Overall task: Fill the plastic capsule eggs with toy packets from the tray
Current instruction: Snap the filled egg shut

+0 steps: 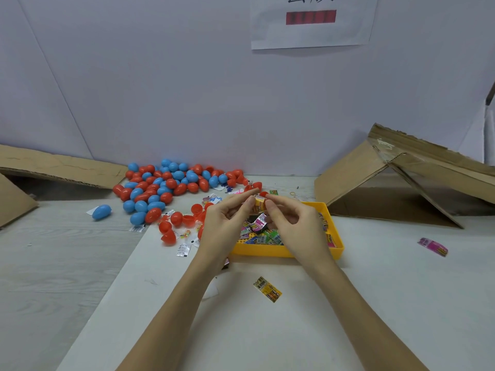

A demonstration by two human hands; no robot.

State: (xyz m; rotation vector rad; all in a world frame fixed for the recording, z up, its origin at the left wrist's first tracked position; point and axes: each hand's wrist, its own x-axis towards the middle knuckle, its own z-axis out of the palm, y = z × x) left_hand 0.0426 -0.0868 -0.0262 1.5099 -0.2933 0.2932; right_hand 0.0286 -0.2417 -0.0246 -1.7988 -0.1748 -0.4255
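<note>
My left hand (227,223) and my right hand (292,223) meet above the yellow tray (284,251), both pinching a small yellow toy packet (259,203) between their fingertips. A pink packet (258,223) hangs just below it, near my right fingers; which hand holds it I cannot tell. The tray holds several colourful packets (263,238). A heap of red and blue capsule eggs (166,183) lies at the back left, with open red egg halves (174,222) nearer the tray.
A loose yellow packet (267,289) lies in front of the tray and a pink one (433,246) to the far right. A single blue egg (101,211) sits at the left. Cardboard flaps stand at the left (53,167) and right (401,183).
</note>
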